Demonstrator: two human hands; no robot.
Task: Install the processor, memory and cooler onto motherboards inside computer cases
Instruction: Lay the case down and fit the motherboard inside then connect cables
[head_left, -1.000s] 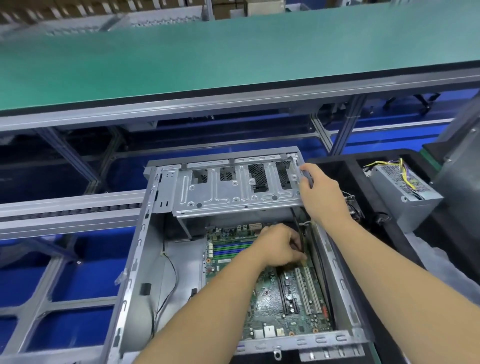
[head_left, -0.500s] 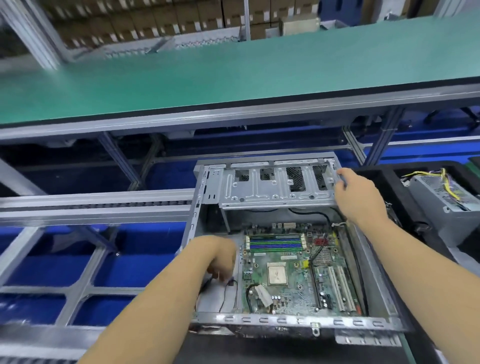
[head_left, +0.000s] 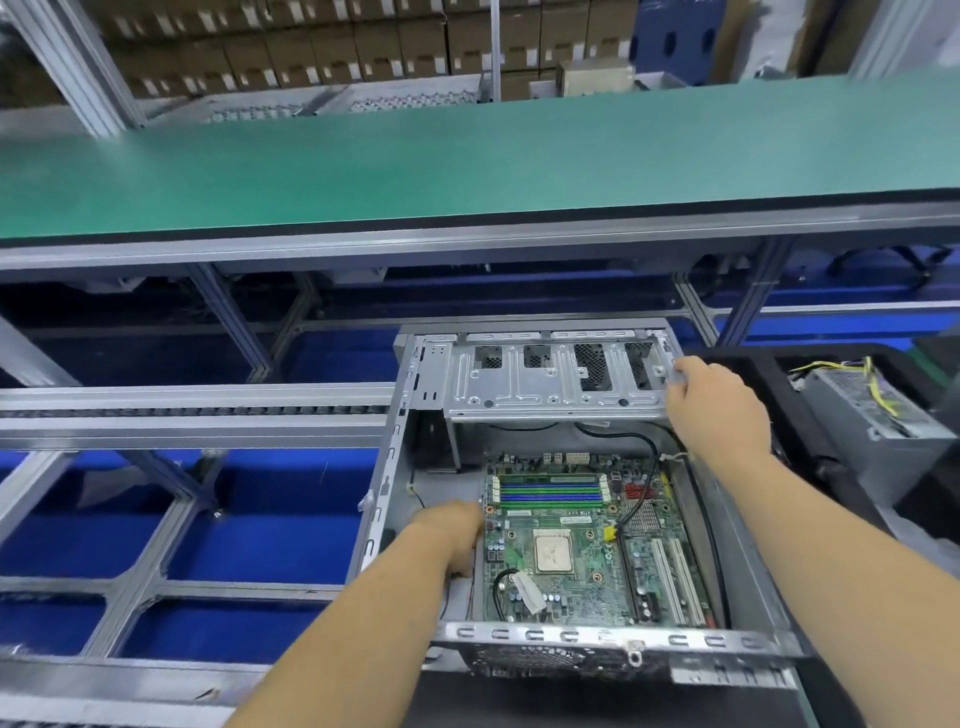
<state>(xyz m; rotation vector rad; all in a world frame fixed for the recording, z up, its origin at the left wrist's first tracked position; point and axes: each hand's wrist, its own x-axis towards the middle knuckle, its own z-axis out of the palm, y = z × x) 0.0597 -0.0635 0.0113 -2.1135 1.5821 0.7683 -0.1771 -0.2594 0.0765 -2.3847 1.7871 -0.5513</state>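
Nearest the viewer, the perforated near wall of the open computer case (head_left: 597, 636) is seen, the case lying on its side so that the board inside faces upward for work. Just beyond that wall, the left hand (head_left: 457, 535) is lowered into the case at the left edge of the motherboard (head_left: 582, 545); its fingers are hidden below the knuckles, so it cannot be told whether anything is gripped, though a steadying or guiding touch on the board edge is likely. In the middle of the board the processor (head_left: 553, 553) is already seated, its bare metal top exposed, which suggests that the cooler is not yet fitted. Farther in, the green and blue memory slots (head_left: 550, 493) are laid across the board; whether sticks are fitted in them cannot be told. To the right, white expansion slots (head_left: 675, 577) and a black cable (head_left: 641, 483) with a yellow clip are seen.

At the far end, the metal drive cage (head_left: 550, 384) is gripped at its right corner by the right hand (head_left: 714, 405), fingers curled over the edge, probably so that the cage is held up clear of the board. Off to the right, a grey power supply (head_left: 872, 410) is rested in a black tray. Beyond everything, a green bench top (head_left: 467, 166) is stretched across.
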